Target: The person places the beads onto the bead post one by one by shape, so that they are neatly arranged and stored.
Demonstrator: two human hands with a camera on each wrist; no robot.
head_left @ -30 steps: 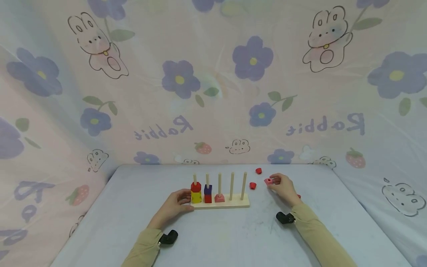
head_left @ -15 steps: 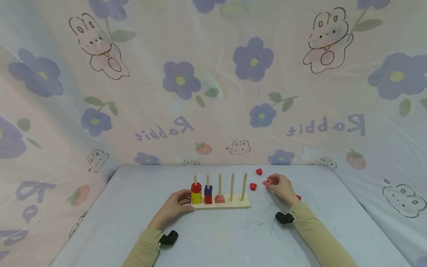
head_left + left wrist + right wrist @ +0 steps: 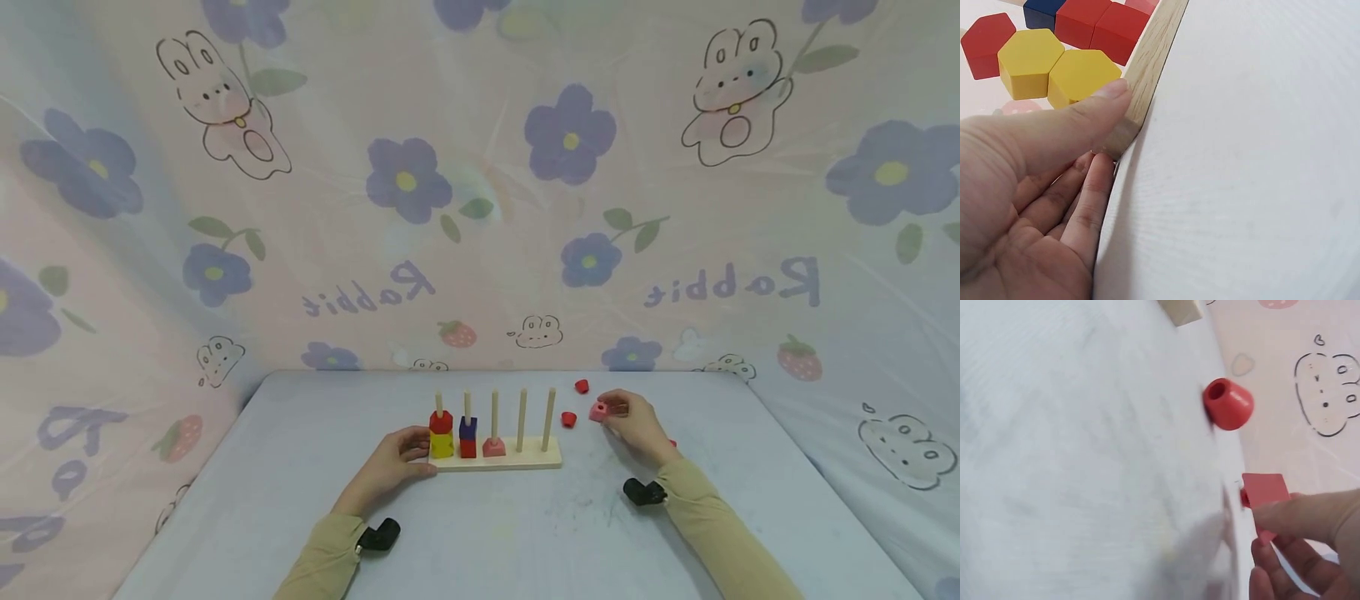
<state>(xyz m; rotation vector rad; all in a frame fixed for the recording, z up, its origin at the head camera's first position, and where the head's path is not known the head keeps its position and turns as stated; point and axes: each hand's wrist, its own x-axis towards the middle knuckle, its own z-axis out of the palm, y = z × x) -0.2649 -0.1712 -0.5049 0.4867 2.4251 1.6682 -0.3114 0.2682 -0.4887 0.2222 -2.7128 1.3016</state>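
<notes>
My left hand [image 3: 393, 457] grips the left end of a wooden peg board [image 3: 536, 458], thumb on its front edge. Yellow hexagonal blocks [image 3: 1032, 59] sit under a red one [image 3: 988, 45] on the first peg. The second peg carries red square blocks [image 3: 468, 448] below a dark blue one [image 3: 468, 428]. On the third peg sits a pinkish-red block [image 3: 494, 447] with sloping sides. To the right of the board, my right hand [image 3: 636, 425] pinches a pinkish-red block [image 3: 597, 412] with a hole, between thumb and fingers. Its far side is hidden.
The last two pegs [image 3: 550, 421] are bare. A red tapered bead [image 3: 1230, 405] with a hole lies between the board and my right hand. Another red bead [image 3: 582, 386] lies farther back. A red piece [image 3: 672, 442] shows partly behind my right wrist. A patterned curtain [image 3: 480, 208] hangs behind the table.
The pinkish-red block in my right hand has shifted slightly left and turned between the fingers. My left hand and the peg board stay in place.
</notes>
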